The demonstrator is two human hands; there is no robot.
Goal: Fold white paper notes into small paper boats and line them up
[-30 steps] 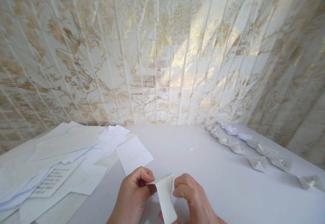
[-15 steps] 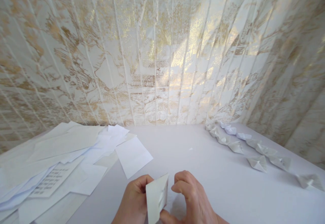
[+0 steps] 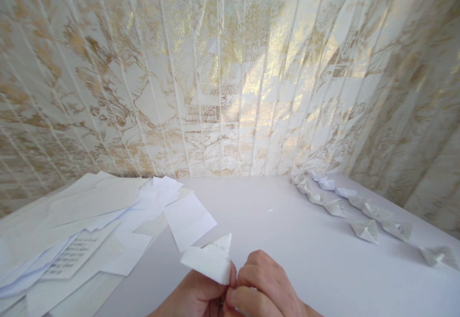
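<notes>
A folded piece of white paper (image 3: pixel 210 260) stands up between my hands at the near edge of the view, tilted, with a pointed upper corner. My left hand (image 3: pixel 201 292) is closed around its lower part from below and the left. My right hand (image 3: pixel 264 286) is closed too, with thumb and fingers pinching at the paper's lower right corner against the left fingertips. A bit of white shows between the right fingers. The lower folds are hidden by the hands.
Loose paper sheets (image 3: pixel 89 202) lie in a spread pile at the left, one with printed lines. A square sheet (image 3: pixel 190 221) lies beside them. Folded paper boats (image 3: pixel 364 230) stand in two rows at the right. A tiny paper scrap (image 3: pixel 270 210) lies mid-table. A patterned curtain (image 3: pixel 223 91) hangs behind.
The folded paper has turned and tipped to the left, its point now upward. My right hand has moved in from the side, and its fingers have closed on the paper's corner.
</notes>
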